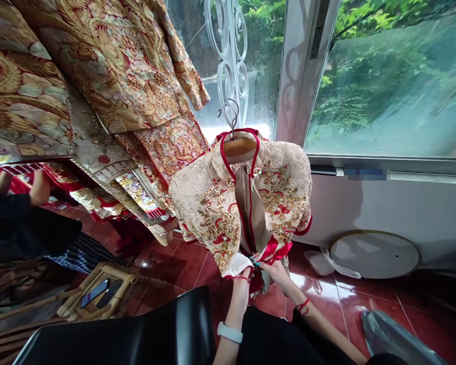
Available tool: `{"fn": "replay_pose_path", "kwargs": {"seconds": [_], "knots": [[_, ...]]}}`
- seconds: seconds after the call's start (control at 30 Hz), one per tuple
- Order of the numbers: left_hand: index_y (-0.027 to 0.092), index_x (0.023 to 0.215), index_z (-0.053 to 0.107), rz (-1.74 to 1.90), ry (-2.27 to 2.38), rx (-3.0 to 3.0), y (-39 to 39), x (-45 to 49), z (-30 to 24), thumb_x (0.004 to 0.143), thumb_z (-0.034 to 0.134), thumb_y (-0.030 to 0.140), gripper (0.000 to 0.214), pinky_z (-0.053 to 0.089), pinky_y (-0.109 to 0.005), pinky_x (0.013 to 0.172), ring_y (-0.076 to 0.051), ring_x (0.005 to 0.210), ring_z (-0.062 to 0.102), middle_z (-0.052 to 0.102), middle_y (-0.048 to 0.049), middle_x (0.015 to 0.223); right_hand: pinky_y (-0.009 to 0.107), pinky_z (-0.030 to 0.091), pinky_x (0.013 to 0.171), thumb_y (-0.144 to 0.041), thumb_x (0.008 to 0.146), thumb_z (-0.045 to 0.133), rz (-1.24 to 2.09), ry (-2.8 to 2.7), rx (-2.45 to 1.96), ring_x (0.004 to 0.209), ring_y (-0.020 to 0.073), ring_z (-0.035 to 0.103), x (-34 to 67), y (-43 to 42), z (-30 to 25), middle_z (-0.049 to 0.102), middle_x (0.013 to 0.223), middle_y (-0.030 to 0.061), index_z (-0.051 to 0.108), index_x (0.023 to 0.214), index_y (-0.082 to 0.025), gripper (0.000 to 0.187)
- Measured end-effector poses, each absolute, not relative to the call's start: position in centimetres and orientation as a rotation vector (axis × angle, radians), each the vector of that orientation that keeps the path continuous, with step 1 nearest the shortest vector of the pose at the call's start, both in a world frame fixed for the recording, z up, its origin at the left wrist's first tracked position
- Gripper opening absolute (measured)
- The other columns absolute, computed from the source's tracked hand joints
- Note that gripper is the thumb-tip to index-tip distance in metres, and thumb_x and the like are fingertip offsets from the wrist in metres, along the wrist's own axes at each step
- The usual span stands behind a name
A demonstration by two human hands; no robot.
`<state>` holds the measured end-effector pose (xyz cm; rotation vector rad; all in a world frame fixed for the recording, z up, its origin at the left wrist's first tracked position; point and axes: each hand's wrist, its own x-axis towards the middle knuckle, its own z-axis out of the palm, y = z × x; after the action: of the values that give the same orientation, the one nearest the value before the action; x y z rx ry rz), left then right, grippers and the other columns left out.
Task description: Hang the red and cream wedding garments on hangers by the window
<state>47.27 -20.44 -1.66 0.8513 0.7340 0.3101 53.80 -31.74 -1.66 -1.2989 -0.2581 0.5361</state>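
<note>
A cream embroidered jacket [213, 203] with red piping and gold and red beadwork hangs on a wooden hanger [238, 146], hooked to a white window grille [228, 61]. Both my hands are at its lower front opening. My left hand [247, 276] is mostly hidden behind the cream hem and cuff, fingers closed on the fabric. My right hand [274, 268] pinches the red-trimmed edge beside it. A white band sits on my left wrist, a red cord on my right.
More gold and red embroidered garments [110, 76] hang at the left. Another person in black [19, 223] sits at far left. A black chair back [137, 329] is in front of me, a wooden stool with a phone [95, 293] beside it, and a round white disc [374, 253] against the wall.
</note>
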Motion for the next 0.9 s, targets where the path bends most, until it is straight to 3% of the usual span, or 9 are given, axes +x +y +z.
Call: {"fn": "replay_pose_path", "kwargs": {"seconds": [0.23,0.37,0.5,0.67,0.8,0.9], "knots": [[0.021,0.097,0.066,0.38,0.764,0.876,-20.2,47.4,-0.9,0.065,0.073,0.012,0.034,0.046,-0.037,0.099,-0.024,0.105,0.065,0.073,-0.0054,0.098,0.036,0.048,0.079,-0.059,0.065,0.077,0.655,-0.219,-1.117,0.076,0.0212,0.062,53.9,-32.0,-1.8,0.065,0.071,0.0034,0.064,0.078,-0.019,0.044],[0.021,0.099,0.065,0.396,0.781,0.886,-20.4,47.4,-0.8,0.063,0.074,0.012,0.038,0.048,-0.036,0.096,-0.023,0.103,0.066,0.072,-0.0059,0.102,0.033,0.048,0.07,-0.056,0.063,0.08,0.771,-0.137,-0.977,0.058,0.014,0.052,53.6,-32.0,-2.2,0.055,0.061,-0.0035,0.06,0.084,-0.021,0.046],[0.022,0.101,0.064,0.386,0.772,0.885,-20.5,47.3,-0.8,0.064,0.074,0.013,0.04,0.05,-0.036,0.094,-0.023,0.1,0.066,0.072,-0.0057,0.103,0.03,0.046,0.069,-0.048,0.062,0.083,0.815,-0.133,-0.929,0.065,0.0142,0.054,53.5,-32.3,-2.4,0.057,0.069,-0.0024,0.06,0.086,-0.021,0.043],[0.02,0.089,0.065,0.369,0.761,0.912,-20.7,47.4,-0.8,0.063,0.075,0.017,0.028,0.053,-0.033,0.087,-0.021,0.09,0.068,0.073,-0.005,0.096,0.027,0.042,0.062,-0.053,0.065,0.08,0.742,-0.187,-1.026,0.056,0.0109,0.047,53.7,-32.3,-1.9,0.055,0.063,-0.0031,0.06,0.079,-0.019,0.042],[0.018,0.079,0.064,0.31,0.771,0.916,-21.0,47.8,-0.7,0.063,0.077,0.023,0.021,0.055,-0.035,0.079,-0.022,0.081,0.069,0.072,-0.0047,0.085,0.03,0.046,0.064,-0.057,0.064,0.08,0.75,-0.175,-1.075,0.059,0.0136,0.055,53.6,-32.0,-1.5,0.061,0.069,-0.0006,0.063,0.087,-0.018,0.048],[0.02,0.081,0.064,0.347,0.817,0.93,-21.2,48.2,-0.7,0.062,0.077,0.02,0.023,0.055,-0.036,0.081,-0.023,0.084,0.069,0.072,-0.0041,0.082,0.03,0.047,0.062,-0.06,0.062,0.079,0.706,-0.172,-1.144,0.057,0.0144,0.056,53.6,-31.8,-1.6,0.062,0.066,0.0007,0.063,0.079,-0.016,0.049]]}}
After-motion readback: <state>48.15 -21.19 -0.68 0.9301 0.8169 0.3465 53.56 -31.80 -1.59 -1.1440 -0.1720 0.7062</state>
